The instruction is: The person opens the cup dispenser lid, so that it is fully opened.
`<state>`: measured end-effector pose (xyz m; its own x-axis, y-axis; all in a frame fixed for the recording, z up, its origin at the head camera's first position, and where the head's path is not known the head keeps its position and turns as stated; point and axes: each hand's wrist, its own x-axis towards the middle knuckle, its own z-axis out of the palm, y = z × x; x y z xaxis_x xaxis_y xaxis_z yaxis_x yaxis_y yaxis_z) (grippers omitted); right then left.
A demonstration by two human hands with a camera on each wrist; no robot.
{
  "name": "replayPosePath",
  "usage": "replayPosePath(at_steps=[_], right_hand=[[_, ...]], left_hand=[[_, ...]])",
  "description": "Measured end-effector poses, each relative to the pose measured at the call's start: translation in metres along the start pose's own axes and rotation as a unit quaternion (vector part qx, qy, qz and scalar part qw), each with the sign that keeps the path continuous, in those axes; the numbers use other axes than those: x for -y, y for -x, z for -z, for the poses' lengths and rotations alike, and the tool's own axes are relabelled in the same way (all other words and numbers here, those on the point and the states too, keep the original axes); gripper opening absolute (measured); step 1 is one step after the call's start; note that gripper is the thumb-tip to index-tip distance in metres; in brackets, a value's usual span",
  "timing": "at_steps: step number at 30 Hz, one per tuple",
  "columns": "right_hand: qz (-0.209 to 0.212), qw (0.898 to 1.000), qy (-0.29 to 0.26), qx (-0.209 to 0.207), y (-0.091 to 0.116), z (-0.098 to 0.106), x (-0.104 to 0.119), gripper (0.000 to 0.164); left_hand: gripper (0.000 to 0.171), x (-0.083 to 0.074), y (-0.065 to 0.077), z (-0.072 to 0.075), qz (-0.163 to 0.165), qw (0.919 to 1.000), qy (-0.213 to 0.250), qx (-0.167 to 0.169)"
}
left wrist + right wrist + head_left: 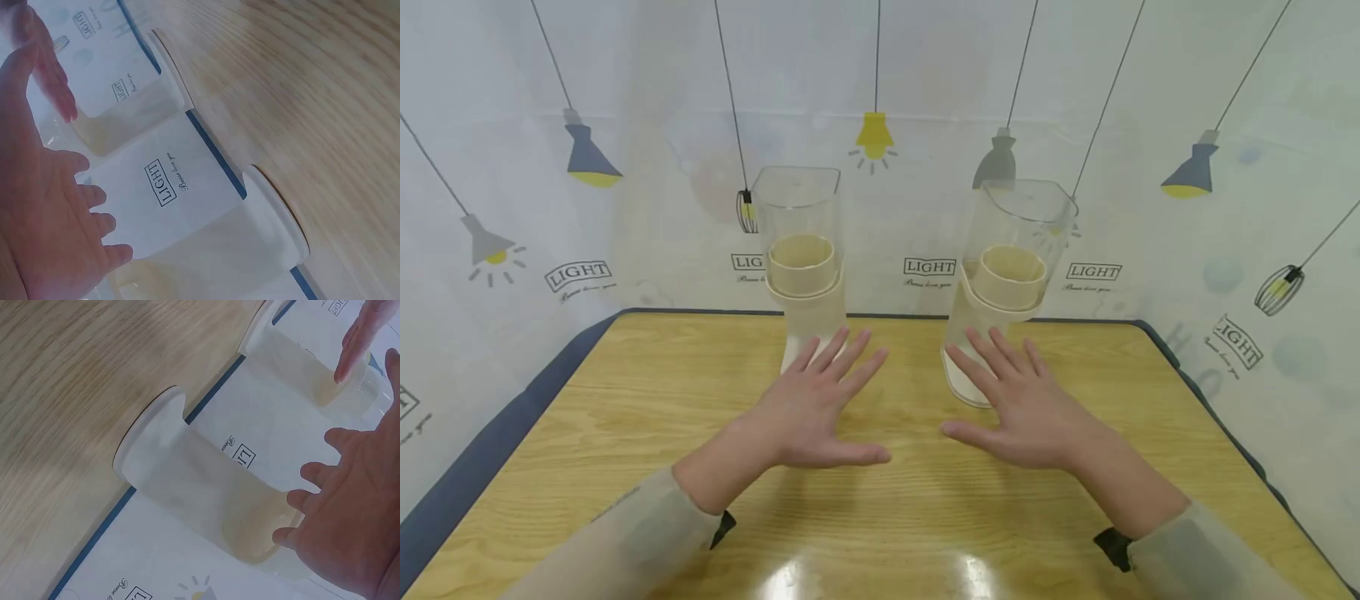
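Note:
Two tall clear containers stand on the wooden table [625, 400], each with a beige ring inside and a white base. My left hand [829, 402] lies flat, palm down, fingers spread, just in front of the left container [801, 267]. My right hand [1009, 402] is spread the same way in front of the right container [1009, 283]. Neither hand holds anything. In the left wrist view the left hand [47, 231] is beside the left container [212, 244]. The right wrist view has the right hand [350, 512] beside the right container [206, 481].
A white curtain [625, 250] printed with lamps and "LIGHT" closes in the back and both sides of the table. The table's dark blue edge [467, 467] shows at left and right. Pale sleeves cover both forearms.

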<state>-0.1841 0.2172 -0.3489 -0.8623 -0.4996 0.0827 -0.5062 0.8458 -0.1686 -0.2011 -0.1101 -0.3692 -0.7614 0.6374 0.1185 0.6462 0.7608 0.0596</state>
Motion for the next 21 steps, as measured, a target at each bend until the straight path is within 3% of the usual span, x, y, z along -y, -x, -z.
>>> replayPosePath(at_steps=[4, 7, 10, 13, 16, 21], right_hand=[[0.004, 0.999, -0.008, -0.046, 0.003, 0.005, -0.004, 0.085], [0.026, 0.990, -0.008, -0.138, 0.003, 0.010, -0.010, 0.065], [0.060, 0.967, -0.001, -0.248, 0.001, 0.016, -0.019, 0.046], [0.087, 0.940, 0.007, -0.331, -0.004, 0.027, -0.028, 0.040], [0.087, 0.921, 0.009, -0.380, -0.007, 0.041, -0.035, 0.039], [0.055, 0.902, -0.012, -0.429, -0.014, 0.070, -0.040, 0.042]], left_hand=[[0.117, 0.001, -0.005, -0.002, -0.016, 0.9994, 0.012, -0.027], [0.109, 0.001, -0.013, -0.002, -0.048, 0.9951, 0.032, -0.080], [0.096, 0.001, -0.024, -0.001, -0.074, 0.9864, 0.071, -0.129], [0.088, -0.002, -0.035, 0.004, -0.073, 0.9804, 0.124, -0.135], [0.085, -0.006, -0.047, 0.010, -0.067, 0.9745, 0.175, -0.124], [0.085, -0.011, -0.074, 0.020, -0.077, 0.9651, 0.222, -0.116]])
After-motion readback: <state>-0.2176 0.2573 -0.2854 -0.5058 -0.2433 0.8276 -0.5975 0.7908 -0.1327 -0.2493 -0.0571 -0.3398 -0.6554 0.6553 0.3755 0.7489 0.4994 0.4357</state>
